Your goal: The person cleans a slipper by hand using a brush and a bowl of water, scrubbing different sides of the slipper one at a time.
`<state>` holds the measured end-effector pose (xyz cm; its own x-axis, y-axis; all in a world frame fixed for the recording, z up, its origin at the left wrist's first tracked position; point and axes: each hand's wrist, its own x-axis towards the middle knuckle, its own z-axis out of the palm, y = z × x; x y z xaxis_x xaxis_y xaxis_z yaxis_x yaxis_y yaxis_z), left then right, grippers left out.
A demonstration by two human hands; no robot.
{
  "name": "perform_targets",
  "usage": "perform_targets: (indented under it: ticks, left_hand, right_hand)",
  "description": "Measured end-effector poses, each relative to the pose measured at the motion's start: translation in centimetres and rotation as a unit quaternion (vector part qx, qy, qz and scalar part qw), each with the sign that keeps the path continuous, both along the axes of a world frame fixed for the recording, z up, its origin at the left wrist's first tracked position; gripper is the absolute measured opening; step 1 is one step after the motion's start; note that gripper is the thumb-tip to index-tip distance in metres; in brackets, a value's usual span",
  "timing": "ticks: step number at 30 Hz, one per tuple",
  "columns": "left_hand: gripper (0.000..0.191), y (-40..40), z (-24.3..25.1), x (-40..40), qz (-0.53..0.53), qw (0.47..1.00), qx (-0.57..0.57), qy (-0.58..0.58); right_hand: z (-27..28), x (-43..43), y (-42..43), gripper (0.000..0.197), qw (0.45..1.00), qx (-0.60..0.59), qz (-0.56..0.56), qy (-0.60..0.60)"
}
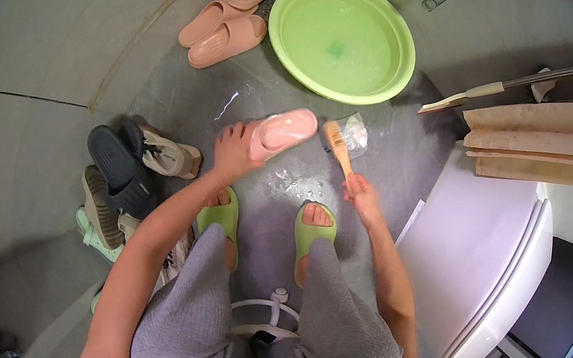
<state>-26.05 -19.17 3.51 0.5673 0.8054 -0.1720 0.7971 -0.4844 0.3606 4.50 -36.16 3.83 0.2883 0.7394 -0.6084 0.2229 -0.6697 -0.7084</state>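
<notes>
My left hand [234, 152] grips a wet pink slide sandal [287, 128] by its toe end, above the grey floor. The sandal's heel points up and to the right. In my right hand [363, 196] is the handle of a wooden brush [339, 148], whose head is near the sandal's heel without touching it. Beyond the brush head lies a clear plastic bag [354, 135] with something whitish in it. A large round green basin [336, 93] holding water stands ahead. Left of it are several pink slide sandals [229, 42].
Dark slides [116, 160], beige shoes [171, 157] and a mint clog [91, 237] are piled at my left. A white toilet [474, 249] stands at my right, near folded brown cardboard [545, 136] and a long-handled squeegee [474, 94]. Water drops and a white strip [227, 106] lie on the floor.
</notes>
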Motion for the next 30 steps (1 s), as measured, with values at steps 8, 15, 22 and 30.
perform_targets:
  ticks: [8,15,22,30]
  left_hand:
    - [0.113,-3.8,1.5,1.8,0.105,0.992,-0.067,0.02]
    - [0.105,-3.3,0.5,0.6,0.048,0.998,-0.038,-0.023]
    - [0.102,-2.6,1.0,1.7,0.016,0.998,-0.06,0.014]
    - [0.102,-2.7,0.7,1.8,0.01,0.998,-0.043,0.045]
  right_hand:
    - [-3.4,-7.8,4.8,0.027,0.992,0.04,0.008,0.123]
    - [0.1,-9.9,6.1,0.047,0.957,0.154,0.157,-0.191]
    - [-2.4,-5.7,7.9,0.053,0.87,0.159,0.187,-0.427]
    - [-4.0,-6.4,6.6,0.057,0.841,0.243,0.24,-0.419]
